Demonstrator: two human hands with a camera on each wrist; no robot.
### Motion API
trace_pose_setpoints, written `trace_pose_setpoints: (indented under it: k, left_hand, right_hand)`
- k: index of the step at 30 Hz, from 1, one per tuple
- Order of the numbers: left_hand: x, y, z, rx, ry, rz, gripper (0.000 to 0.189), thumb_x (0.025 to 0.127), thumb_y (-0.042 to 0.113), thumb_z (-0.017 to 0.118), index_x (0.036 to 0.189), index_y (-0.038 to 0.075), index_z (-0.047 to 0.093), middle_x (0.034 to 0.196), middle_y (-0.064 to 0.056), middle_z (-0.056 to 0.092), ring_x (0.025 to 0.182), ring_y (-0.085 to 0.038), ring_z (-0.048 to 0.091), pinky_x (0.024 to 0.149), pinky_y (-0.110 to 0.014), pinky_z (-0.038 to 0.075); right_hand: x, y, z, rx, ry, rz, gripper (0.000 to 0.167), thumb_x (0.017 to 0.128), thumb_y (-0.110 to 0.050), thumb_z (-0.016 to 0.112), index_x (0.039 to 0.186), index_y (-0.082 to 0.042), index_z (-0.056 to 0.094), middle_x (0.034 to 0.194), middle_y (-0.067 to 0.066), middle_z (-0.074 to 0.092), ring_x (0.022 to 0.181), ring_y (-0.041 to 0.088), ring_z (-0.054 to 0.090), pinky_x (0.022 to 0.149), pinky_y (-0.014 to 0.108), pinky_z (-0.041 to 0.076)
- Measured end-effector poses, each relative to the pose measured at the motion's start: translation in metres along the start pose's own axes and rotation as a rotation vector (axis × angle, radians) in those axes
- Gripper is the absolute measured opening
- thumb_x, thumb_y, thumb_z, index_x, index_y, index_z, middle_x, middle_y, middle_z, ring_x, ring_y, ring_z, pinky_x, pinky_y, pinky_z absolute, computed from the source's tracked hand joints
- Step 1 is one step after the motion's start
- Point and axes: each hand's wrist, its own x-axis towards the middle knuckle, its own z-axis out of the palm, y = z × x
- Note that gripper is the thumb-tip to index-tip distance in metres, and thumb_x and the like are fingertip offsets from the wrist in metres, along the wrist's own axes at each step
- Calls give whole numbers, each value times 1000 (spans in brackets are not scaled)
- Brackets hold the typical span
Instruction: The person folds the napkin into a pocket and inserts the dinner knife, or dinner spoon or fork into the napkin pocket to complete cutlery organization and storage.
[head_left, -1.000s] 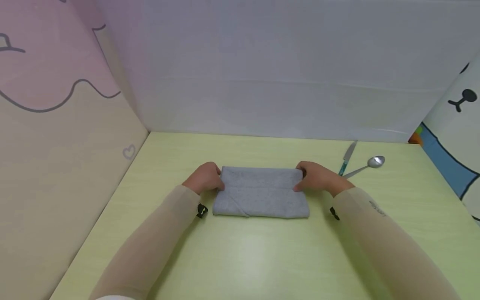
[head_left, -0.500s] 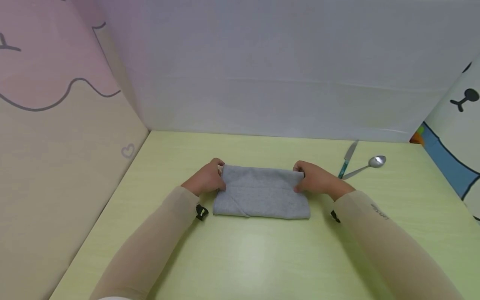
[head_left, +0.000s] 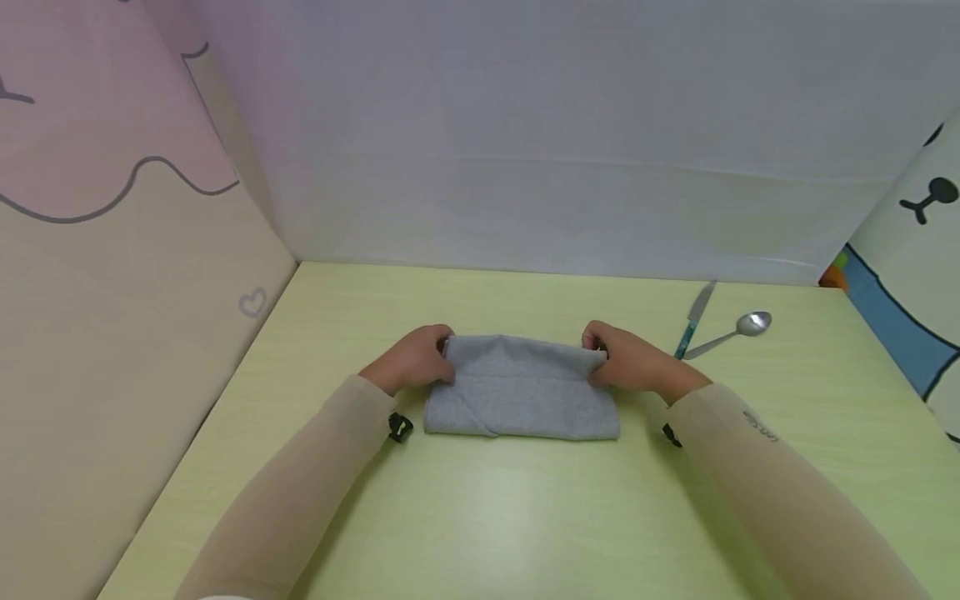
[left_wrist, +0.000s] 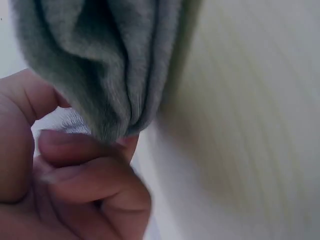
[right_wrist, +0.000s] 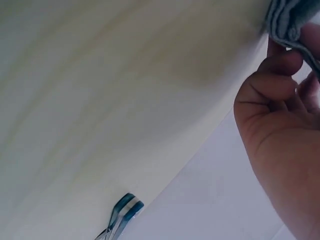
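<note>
A grey folded cloth point(head_left: 521, 404) lies on the pale table, its far edge lifted and bowed up in the middle. At its far left corner my left hand point(head_left: 411, 360) pinches the fabric between thumb and fingers. My right hand point(head_left: 637, 358) grips the far right corner the same way. Several stacked layers of the cloth point(left_wrist: 107, 60) hang by the curled fingers point(left_wrist: 95, 185) in the left wrist view. From the right wrist, the thumb and bent fingers point(right_wrist: 280, 85) hold a thin flap below the rolled layers.
Beyond my right hand lie a knife point(head_left: 696, 317) with a teal handle and a metal spoon point(head_left: 752, 323). A white sheet point(head_left: 555, 167) stands behind the table point(head_left: 495, 517). Printed panels close off the left and right sides.
Both hands have drawn slightly inward along the far edge of the cloth. That edge, flat and straight before, now rises and buckles between them. Knife and spoon stay put.
</note>
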Motion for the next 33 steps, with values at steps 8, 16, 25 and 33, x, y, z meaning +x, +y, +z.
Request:
trace_pose_setpoints:
  k: [8, 16, 25, 33]
  left_hand:
    - [-13, 9, -2, -27, 60, -43, 36, 97, 16, 60, 131, 2, 59, 120, -13, 62, 89, -23, 65, 82, -37, 54]
    - [-24, 10, 3, -229, -12, -86, 19, 104, 14, 56, 121, 4, 56, 106, -14, 63, 78, -20, 69, 74, -32, 57]
    - [-37, -7, 4, -289, 13, -13, 10, 96, 14, 66, 100, 8, 59, 108, -9, 62, 89, -20, 66, 78, -35, 54]
    - [-52, -12, 6, -69, 22, 115, 16, 82, 4, 74, 85, 13, 61, 85, -3, 57, 83, -22, 53, 70, -36, 44]
  right_hand:
    - [-4, -3, -2, -53, 21, 32, 48, 99, -11, 65, 144, -2, 54, 146, 25, 51, 134, 43, 48, 104, 58, 43]
    - [-11, -11, -2, 192, 4, 160, 48, 102, -6, 53, 147, 9, 46, 114, 24, 67, 74, 22, 72, 76, 38, 59]
    - [-34, -15, 8, 171, 46, 92, 23, 103, -4, 51, 124, 0, 59, 108, 15, 68, 87, 22, 70, 78, 39, 56]
    - [-58, -24, 27, -163, 171, -132, 19, 89, 5, 63, 92, -12, 55, 96, 6, 50, 82, 21, 47, 70, 37, 43]
